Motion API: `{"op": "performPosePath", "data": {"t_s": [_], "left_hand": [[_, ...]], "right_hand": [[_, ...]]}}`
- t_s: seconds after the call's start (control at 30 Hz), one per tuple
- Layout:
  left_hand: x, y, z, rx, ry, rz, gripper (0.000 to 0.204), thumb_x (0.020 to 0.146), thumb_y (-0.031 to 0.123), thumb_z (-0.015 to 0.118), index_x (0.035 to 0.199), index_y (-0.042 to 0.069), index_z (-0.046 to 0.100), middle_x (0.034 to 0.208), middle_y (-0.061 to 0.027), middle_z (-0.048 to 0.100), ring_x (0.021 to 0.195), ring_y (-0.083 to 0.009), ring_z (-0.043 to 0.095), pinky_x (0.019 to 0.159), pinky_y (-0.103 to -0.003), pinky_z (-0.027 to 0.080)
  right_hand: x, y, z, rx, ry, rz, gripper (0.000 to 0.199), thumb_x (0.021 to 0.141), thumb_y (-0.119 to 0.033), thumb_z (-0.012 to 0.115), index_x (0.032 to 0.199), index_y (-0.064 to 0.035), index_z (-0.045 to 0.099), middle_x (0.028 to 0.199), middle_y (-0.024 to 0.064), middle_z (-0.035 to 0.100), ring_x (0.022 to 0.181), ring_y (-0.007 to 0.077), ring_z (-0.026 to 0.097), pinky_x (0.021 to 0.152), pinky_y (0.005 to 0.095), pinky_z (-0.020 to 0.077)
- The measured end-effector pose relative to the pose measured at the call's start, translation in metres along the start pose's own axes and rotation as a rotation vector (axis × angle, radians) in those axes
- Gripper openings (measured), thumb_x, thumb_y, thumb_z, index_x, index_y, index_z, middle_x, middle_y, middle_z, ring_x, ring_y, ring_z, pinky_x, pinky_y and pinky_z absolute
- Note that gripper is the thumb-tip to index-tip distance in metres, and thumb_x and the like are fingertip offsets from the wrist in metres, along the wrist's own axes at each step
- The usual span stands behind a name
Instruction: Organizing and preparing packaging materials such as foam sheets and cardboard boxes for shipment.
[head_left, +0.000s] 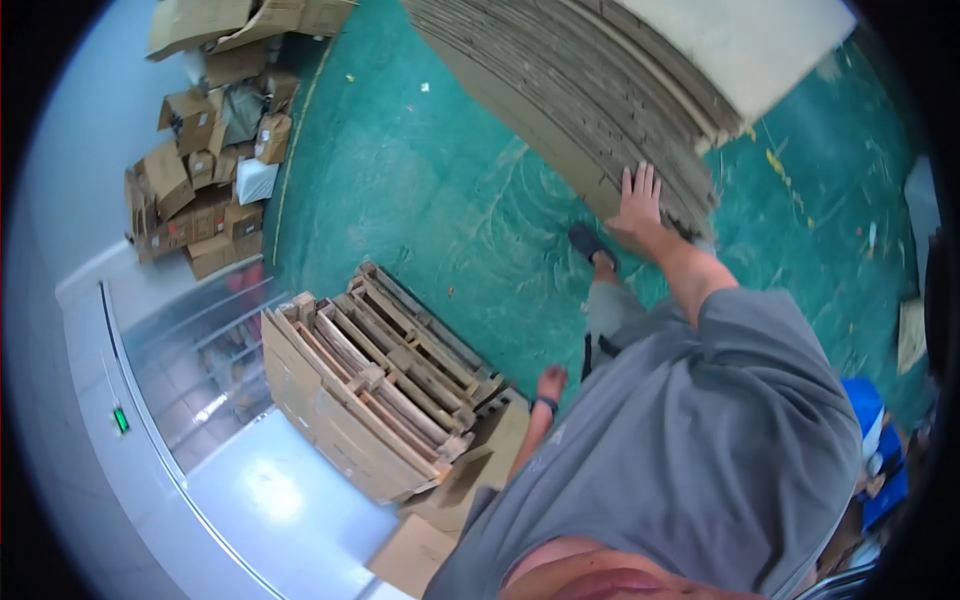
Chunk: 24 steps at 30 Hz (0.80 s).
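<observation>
A tall stack of flat cardboard sheets (560,90) stands at the upper right, its many brown edges showing in layers. My right hand (637,208) lies against the side of that stack near its closest corner, fingers stretched out and apart. Low beside my body hangs my left hand (552,383), with a dark band on the wrist. Its fingers look curled in, and I see nothing held in them. Left of this hand, wooden pallets (390,355) are stood on edge in a row, with a cardboard sheet (325,420) leaning along their outer side.
Crumpled open cartons (195,185) are heaped against the left wall. A clear strip curtain (215,350) hangs in a doorway behind the pallets. Green floor (440,190) with scuffs and litter lies between heap and stack. Blue items (875,440) sit at the lower right.
</observation>
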<state>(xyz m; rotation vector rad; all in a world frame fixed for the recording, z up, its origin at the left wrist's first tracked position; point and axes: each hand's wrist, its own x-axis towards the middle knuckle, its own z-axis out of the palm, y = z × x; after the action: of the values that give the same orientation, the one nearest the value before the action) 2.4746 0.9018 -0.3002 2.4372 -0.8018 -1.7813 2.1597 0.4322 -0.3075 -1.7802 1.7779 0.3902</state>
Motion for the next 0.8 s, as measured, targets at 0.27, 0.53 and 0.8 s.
{"op": "performPosePath", "data": {"t_s": [0.27, 0.53, 0.8], "left_hand": [[0.101, 0.093, -0.238, -0.208, 0.232, 0.184, 0.049, 0.105, 0.025, 0.070, 0.144, -0.003, 0.061, 0.110, -0.0114, 0.077, 0.097, -0.0160, 0.072, 0.074, -0.030, 0.055], [0.140, 0.113, -0.319, 0.309, 0.035, 0.217, 0.054, 0.104, 0.028, 0.071, 0.148, 0.000, 0.058, 0.123, -0.0131, 0.075, 0.103, -0.0210, 0.074, 0.081, -0.035, 0.058], [0.207, 0.182, -0.406, 0.257, 0.095, 0.205, 0.056, 0.101, 0.029, 0.076, 0.146, 0.001, 0.060, 0.117, -0.0126, 0.077, 0.092, -0.0233, 0.076, 0.069, -0.038, 0.058]], "right_hand": [[-0.045, -0.064, 0.040, 0.378, 0.310, 0.086, 0.134, 0.072, -0.043, 0.095, 0.172, -0.0066, 0.013, 0.175, 0.0232, 0.022, 0.160, 0.0413, 0.025, 0.129, 0.0562, 0.0281], [-0.074, -0.080, 0.061, 0.372, 0.081, 0.280, 0.113, 0.083, -0.061, 0.082, 0.168, -0.0077, 0.031, 0.164, 0.0201, 0.046, 0.154, 0.0407, 0.037, 0.125, 0.0629, 0.0299], [-0.082, -0.040, 0.174, 0.948, 0.076, 0.305, 0.087, 0.100, -0.079, 0.042, 0.151, -0.0114, 0.062, 0.154, 0.0203, 0.060, 0.145, 0.0409, 0.055, 0.120, 0.0610, 0.0392]]}}
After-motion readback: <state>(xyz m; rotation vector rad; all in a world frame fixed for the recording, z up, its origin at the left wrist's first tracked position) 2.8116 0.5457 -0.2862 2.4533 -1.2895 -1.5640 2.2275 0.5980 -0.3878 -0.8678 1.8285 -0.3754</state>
